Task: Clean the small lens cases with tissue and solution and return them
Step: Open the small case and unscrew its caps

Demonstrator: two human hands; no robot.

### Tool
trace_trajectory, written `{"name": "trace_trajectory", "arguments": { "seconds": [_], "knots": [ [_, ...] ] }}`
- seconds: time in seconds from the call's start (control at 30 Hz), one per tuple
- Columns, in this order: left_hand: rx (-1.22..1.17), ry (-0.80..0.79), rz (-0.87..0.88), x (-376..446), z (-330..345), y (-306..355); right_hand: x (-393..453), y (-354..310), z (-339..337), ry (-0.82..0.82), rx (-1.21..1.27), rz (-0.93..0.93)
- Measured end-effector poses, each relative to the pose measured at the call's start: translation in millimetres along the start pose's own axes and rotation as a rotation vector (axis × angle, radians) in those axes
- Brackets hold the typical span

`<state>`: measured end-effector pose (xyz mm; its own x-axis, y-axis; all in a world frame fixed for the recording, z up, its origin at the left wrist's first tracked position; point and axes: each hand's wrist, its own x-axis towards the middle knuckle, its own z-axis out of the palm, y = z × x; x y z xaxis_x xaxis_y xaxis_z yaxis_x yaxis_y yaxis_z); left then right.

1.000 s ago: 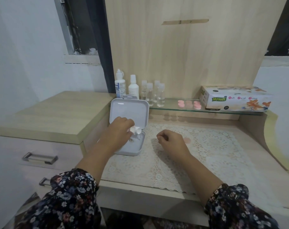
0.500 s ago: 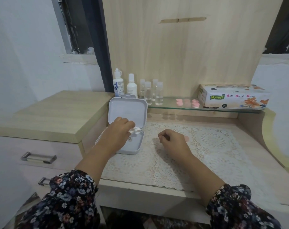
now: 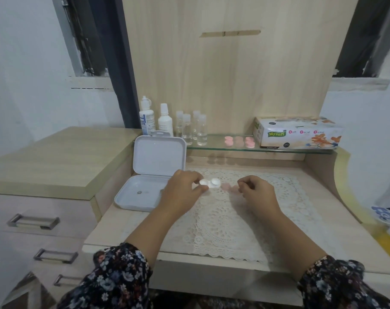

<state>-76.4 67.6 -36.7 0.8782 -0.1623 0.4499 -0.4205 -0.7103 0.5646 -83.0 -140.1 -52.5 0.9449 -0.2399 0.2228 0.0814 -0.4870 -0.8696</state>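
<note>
A: Where is the lens case?

B: The white lens case (image 3: 210,183) is pinched at its left cap between thumb and fingertips of the left hand (image 3: 182,191), over the lace mat (image 3: 223,228), just right of the open white box (image 3: 149,175).

A: And the right hand?

B: The right hand (image 3: 257,192) rests on the mat with fingers curled in; whether they grip anything I cannot tell. A pale pink piece (image 3: 228,187), blurred, lies between the hands, close to its knuckles.

A: What is around them?

B: The box lid stands upright behind its tray, which holds a small dark speck. On the glass shelf (image 3: 218,146) behind stand two white solution bottles (image 3: 155,119), four small clear bottles (image 3: 190,128), pink lens cases (image 3: 239,140) and a Mysoft tissue box (image 3: 298,133).

A: Anything blocking the way?

B: The upright lid screens the foot of the solution bottles. To the left a drawer unit (image 3: 44,197) stands higher than the desk.
</note>
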Motion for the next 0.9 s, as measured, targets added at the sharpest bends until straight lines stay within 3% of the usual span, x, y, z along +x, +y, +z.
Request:
{"name": "trace_trajectory", "arguments": {
  "seconds": [0.23,0.63,0.9],
  "knots": [
    [0.086,-0.153,-0.056,-5,43,19,-5,13,-11,0.049,-0.008,0.023],
    [-0.004,-0.157,-0.123,-6,62,16,-5,18,-11,0.046,0.029,0.051],
    [-0.212,-0.124,-0.163,-2,59,16,0,19,-16,-0.03,0.02,0.091]
  ]
}}
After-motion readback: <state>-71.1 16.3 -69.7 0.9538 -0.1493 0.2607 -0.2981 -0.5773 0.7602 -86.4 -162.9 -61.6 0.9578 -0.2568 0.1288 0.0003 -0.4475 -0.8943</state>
